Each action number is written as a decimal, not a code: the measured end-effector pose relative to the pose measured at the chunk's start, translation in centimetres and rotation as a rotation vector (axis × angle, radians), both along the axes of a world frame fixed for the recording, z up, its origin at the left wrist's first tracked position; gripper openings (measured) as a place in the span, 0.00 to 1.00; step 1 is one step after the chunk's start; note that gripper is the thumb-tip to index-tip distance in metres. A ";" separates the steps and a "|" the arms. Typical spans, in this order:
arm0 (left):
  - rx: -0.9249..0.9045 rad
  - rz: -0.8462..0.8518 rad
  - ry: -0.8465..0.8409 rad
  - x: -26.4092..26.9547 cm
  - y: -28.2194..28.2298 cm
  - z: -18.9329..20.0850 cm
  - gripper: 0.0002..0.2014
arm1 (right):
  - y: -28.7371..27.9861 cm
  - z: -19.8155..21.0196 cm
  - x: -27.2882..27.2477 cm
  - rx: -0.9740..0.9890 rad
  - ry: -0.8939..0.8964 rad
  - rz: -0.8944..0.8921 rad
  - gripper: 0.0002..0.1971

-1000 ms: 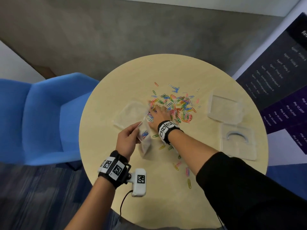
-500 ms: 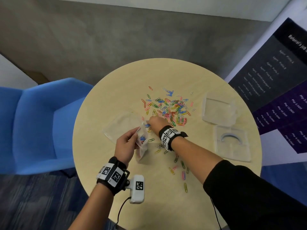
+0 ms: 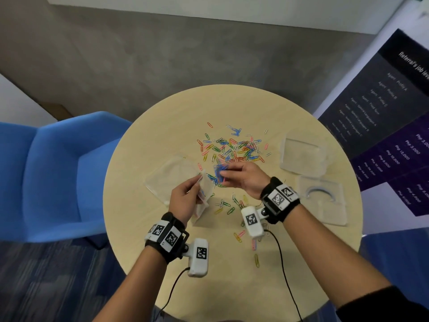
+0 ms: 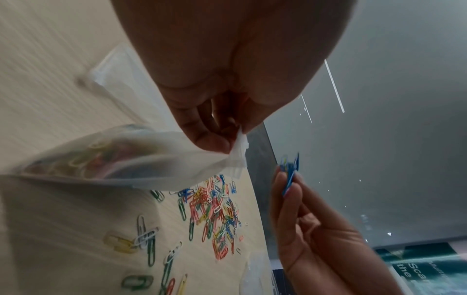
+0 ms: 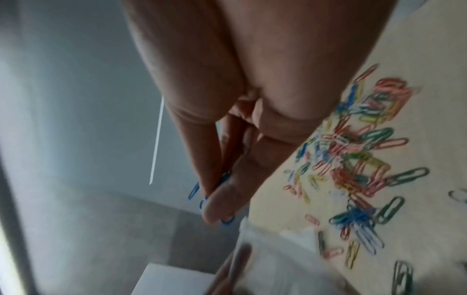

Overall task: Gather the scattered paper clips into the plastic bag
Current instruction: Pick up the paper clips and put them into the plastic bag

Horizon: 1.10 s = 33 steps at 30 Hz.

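Many coloured paper clips (image 3: 232,148) lie heaped at the middle of the round table (image 3: 232,105), and several more (image 3: 232,206) are scattered nearer me. My left hand (image 3: 197,183) pinches the rim of the small clear plastic bag (image 3: 205,192), which hangs with clips inside (image 4: 101,157). My right hand (image 3: 224,174) pinches a few blue clips (image 3: 220,170) just right of the bag's mouth. In the left wrist view these blue clips (image 4: 290,169) are above the table, beside the bag's rim (image 4: 238,147). The right wrist view shows them between my fingertips (image 5: 217,199).
A flat clear plastic tray (image 3: 170,177) lies left of the bag. Two clear box parts (image 3: 303,154) (image 3: 322,201) lie at the table's right. A blue chair (image 3: 58,173) stands at the left, a dark banner (image 3: 383,135) at the right. Single clips (image 3: 256,260) lie near the front edge.
My right hand has lifted off the heap with blue clips pinched and come back beside the bag's mouth. The left hand has raised the bag slightly.
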<state>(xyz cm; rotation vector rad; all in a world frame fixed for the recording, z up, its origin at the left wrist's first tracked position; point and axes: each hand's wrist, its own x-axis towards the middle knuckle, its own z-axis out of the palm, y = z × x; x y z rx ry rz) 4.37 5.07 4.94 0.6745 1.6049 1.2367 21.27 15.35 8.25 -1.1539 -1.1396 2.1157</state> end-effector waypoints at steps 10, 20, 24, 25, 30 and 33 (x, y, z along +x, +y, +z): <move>0.038 -0.091 0.110 0.5 -1.0 0.5 0.14 | -2.8 -0.7 -4.1 0.407 -0.573 0.388 0.18; 0.014 0.037 0.049 -2.7 -2.0 0.4 0.13 | 2.7 -3.2 -7.7 0.527 -0.553 0.029 0.13; 0.034 0.045 0.031 -3.2 -2.6 0.3 0.13 | 5.5 -7.3 -10.4 0.695 -0.899 0.465 0.27; 0.032 0.049 0.036 -3.5 -2.6 0.2 0.13 | 5.7 -8.0 -10.9 0.724 -0.924 0.504 0.23; 0.030 0.038 0.017 -4.8 -3.1 -0.1 0.14 | 7.3 -8.7 -12.8 0.784 -0.832 0.548 0.03; 0.030 0.039 0.001 -5.2 -3.5 -0.2 0.15 | 9.0 -8.1 -14.6 0.877 -0.703 0.491 0.05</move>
